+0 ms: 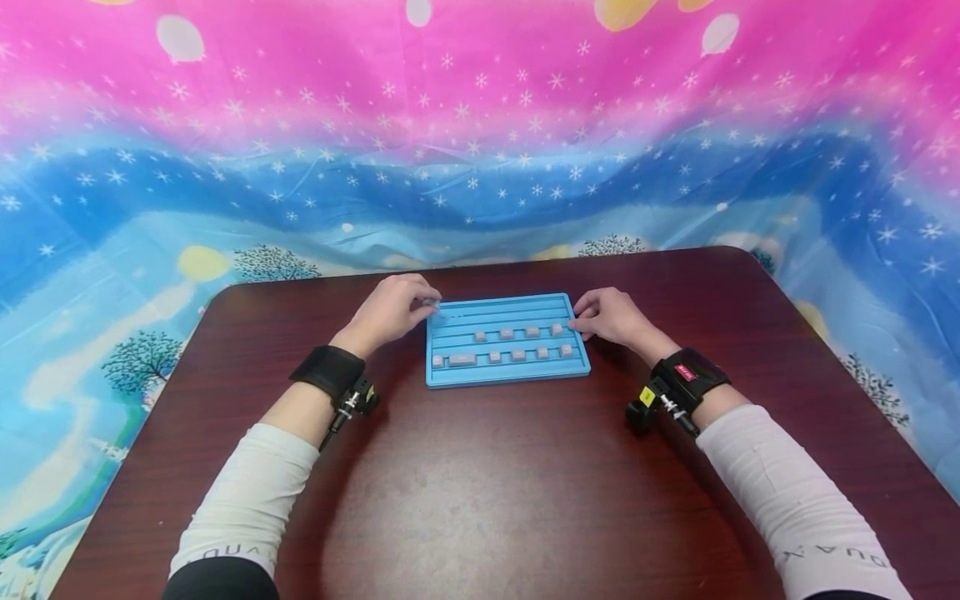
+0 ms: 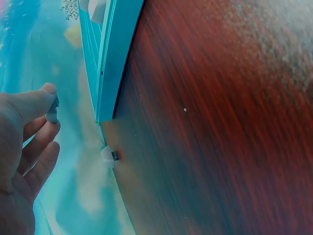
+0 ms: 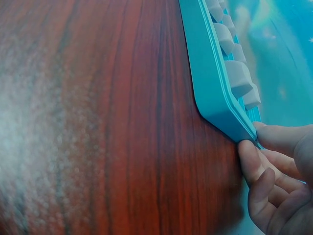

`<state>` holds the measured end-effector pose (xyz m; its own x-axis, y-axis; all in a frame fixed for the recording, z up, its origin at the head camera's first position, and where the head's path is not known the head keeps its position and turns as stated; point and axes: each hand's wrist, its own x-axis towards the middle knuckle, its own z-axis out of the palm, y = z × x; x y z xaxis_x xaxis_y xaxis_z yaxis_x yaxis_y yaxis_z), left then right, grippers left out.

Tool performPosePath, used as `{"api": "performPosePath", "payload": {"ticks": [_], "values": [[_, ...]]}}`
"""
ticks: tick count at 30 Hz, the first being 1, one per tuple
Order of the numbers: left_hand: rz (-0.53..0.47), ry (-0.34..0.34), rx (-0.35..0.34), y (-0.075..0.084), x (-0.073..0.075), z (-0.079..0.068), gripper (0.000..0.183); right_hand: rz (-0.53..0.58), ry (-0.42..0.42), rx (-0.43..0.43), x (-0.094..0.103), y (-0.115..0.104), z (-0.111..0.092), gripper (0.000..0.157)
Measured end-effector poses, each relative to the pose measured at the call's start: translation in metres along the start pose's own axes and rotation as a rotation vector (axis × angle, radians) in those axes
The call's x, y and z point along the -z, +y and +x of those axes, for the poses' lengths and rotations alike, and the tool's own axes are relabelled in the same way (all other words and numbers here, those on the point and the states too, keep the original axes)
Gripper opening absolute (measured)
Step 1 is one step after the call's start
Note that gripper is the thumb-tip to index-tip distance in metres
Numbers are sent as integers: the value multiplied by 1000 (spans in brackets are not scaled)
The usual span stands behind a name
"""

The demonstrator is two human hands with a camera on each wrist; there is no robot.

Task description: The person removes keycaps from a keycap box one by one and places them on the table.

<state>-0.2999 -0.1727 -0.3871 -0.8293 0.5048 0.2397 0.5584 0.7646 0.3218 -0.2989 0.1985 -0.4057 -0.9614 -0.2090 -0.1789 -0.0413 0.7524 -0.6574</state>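
Note:
A light-blue ridged tray [image 1: 510, 382] lies on the table, with several pale grey keycaps [image 1: 517, 355] in two of its rows. By its far left corner, my left hand [image 1: 393, 308] pinches a small grey keycap [image 2: 52, 115] between thumb and fingers. The thumb and fingers hide part of that piece. My right hand [image 1: 611, 315] holds the tray's right edge, the thumb at the rim and a finger against the outer side wall, as the right wrist view shows.
Another keycap [image 2: 108, 156] lies loose on the table beyond the tray's corner in the left wrist view. The dark reddish-brown table [image 1: 480, 492] ends at a patterned cloth backdrop [image 1: 465, 133] behind and at the sides.

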Motion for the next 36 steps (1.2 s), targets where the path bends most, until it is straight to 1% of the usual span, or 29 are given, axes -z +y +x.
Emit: {"api": "performPosePath", "payload": {"ticks": [4, 10, 21, 26, 32, 36], "values": [[-4, 23, 7, -3, 0, 0, 23, 5, -3, 2, 0, 1, 1, 32], [10, 37, 14, -4, 1, 2, 23, 6, -3, 0, 1, 0, 2, 32], [11, 49, 45, -10, -2, 2, 23, 0, -7, -3, 1, 0, 1, 32], [29, 58, 58, -13, -3, 1, 22, -2, -3, -1, 1, 0, 2, 31], [35, 53, 87, -16, -4, -1, 23, -1, -5, 3, 0, 1, 2, 31], [44, 41, 89, -18, -5, -1, 24, 5, -7, 9, 0, 1, 2, 31]]}}
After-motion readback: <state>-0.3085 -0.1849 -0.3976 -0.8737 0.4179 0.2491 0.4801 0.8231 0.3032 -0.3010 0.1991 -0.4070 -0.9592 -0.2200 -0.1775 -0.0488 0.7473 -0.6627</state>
